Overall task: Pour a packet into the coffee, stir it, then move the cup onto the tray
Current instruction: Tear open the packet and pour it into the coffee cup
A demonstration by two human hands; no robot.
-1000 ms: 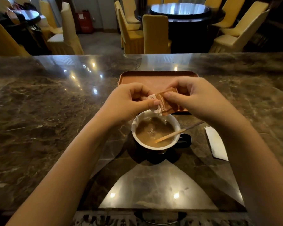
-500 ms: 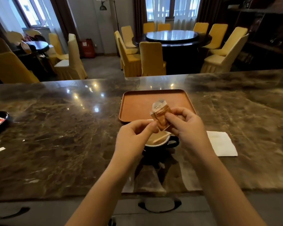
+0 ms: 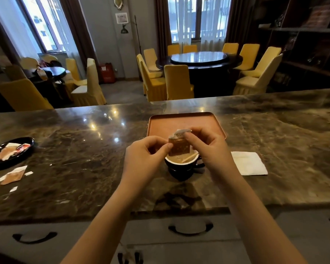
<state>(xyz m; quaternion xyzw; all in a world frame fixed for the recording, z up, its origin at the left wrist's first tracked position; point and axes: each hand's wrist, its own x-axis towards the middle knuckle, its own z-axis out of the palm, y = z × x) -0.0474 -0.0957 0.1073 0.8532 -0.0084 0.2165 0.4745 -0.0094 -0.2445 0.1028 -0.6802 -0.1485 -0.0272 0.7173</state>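
Observation:
A small brown packet (image 3: pixel 179 148) with a torn white top is held upright just above the cup. My left hand (image 3: pixel 145 157) pinches its left edge and my right hand (image 3: pixel 208 149) pinches its right top corner. Below it stands a dark cup (image 3: pixel 181 165) with a white inside, full of light brown coffee, with a wooden stir stick (image 3: pixel 189 159) leaning in it. The orange-brown tray (image 3: pixel 185 121) lies on the counter right behind the cup, with nothing on it.
A white napkin (image 3: pixel 249 163) lies right of the cup. At the far left a black dish (image 3: pixel 10 153) holds several packets, and a brown packet (image 3: pixel 12 176) with torn bits lies in front of it. Drawers with black handles run under the counter's near edge.
The packet went from tipped over the coffee to upright above the cup, still in both hands. The view has lifted and pulled back, bringing the black dish and the room into sight.

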